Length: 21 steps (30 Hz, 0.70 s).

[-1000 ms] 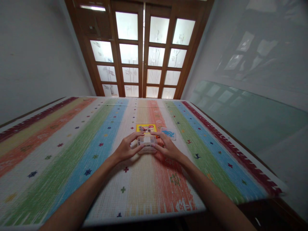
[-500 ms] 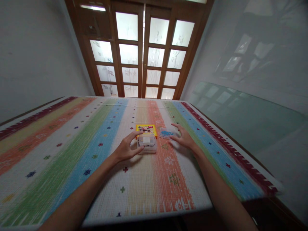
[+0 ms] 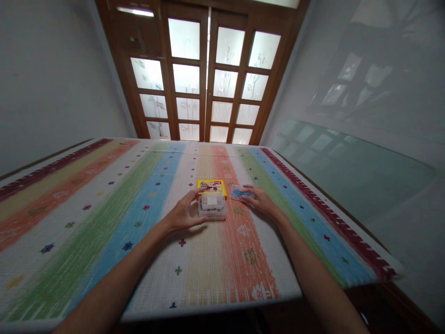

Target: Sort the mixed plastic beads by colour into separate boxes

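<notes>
My left hand (image 3: 183, 211) reaches around the left side of a clear plastic box (image 3: 217, 214), thumb at its near edge and fingers at the far side. Something small and white shows on or inside this box; I cannot tell which. Just behind it lies a yellow printed box (image 3: 219, 183) with dark pictures, partly covered by the fingers and the clear box. To the right, my right hand (image 3: 259, 199) is closed on a flatter clear case (image 3: 235, 192) with blue pieces in it. Its fingers lie over the case's right part, with the thumb at the near side.
A striped, patterned tablecloth (image 3: 146, 222) covers the table, whose near edge runs below my forearms. A pale glass-like panel (image 3: 347, 157) stands along the right wall. Wooden doors (image 3: 205, 93) with frosted panes stand beyond the far edge.
My right hand has moved slightly left and its spread fingers have closed onto the case with blue pieces. The left hand stays around the clear box, nearly unmoved.
</notes>
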### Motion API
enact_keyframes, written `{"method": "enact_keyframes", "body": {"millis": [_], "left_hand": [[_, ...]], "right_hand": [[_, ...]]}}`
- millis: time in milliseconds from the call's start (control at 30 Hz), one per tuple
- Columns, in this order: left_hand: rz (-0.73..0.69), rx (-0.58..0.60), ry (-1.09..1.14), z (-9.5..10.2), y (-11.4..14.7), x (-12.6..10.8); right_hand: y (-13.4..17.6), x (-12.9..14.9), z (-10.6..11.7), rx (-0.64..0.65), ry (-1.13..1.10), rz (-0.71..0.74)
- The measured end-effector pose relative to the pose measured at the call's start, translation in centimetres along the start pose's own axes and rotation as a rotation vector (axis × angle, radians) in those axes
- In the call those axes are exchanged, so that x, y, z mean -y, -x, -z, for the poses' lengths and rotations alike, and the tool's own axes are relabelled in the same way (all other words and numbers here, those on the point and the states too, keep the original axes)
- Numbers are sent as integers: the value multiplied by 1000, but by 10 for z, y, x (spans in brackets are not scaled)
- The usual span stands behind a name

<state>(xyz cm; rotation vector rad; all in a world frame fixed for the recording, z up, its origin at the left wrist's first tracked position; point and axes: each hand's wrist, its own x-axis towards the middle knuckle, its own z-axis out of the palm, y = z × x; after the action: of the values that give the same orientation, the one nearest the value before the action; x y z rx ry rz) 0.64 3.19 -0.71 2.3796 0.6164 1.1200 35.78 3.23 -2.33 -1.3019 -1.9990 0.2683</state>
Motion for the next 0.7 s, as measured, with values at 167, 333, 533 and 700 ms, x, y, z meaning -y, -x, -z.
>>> {"method": "enact_keyframes", "body": {"millis": [167,333,533,700], "left_hand": [[47,21,101,-3,2,3],[157,68,278,-8,1,0],[390,101,503,-12,-5,-9],[411,85,508,-12,-6,-11]], "right_hand": [[9,2,12,59,-85,-58],[22,14,22,158,-108,-131],[38,32,28,292,-196,-171],[46,26,29,293,-260,-200]]}}
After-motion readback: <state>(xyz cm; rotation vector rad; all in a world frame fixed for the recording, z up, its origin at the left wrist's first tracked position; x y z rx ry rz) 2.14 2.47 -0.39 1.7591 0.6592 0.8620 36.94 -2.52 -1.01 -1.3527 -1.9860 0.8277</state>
